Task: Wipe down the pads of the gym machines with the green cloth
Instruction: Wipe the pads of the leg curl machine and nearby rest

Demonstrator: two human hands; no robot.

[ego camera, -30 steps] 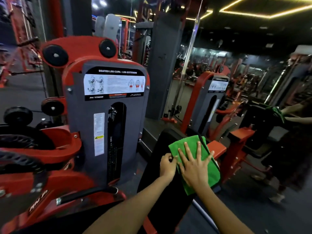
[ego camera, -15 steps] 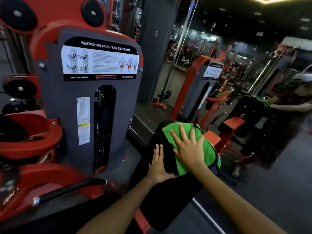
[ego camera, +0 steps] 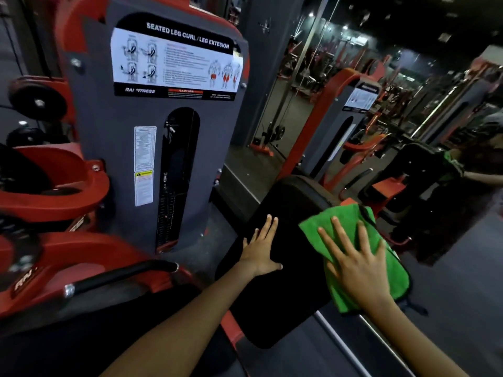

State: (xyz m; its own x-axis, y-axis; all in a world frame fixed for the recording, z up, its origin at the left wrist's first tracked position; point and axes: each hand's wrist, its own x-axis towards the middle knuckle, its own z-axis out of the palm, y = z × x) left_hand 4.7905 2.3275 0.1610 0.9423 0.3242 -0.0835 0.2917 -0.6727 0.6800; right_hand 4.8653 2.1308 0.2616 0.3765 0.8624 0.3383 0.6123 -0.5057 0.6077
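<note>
Right hand (ego camera: 359,265) partly hides green cloth (ego camera: 351,221)

One black pad (ego camera: 285,240) carries two hands: the left hand (ego camera: 260,253) on its bare middle, the right hand (ego camera: 356,265) at its right edge. One green cloth (ego camera: 351,221) lies on the pad. Left of the pad stands one grey weight tower (ego camera: 174,148) bearing three stickers.

Both forearms were bare, with no sleeve reaching the part in view beside the black pad (ego camera: 283,240). The left hand (ego camera: 260,251) and the right hand (ego camera: 356,263) wore no gloves; no ring, watch or band showed. The fingernails were short and unpainted.
</note>
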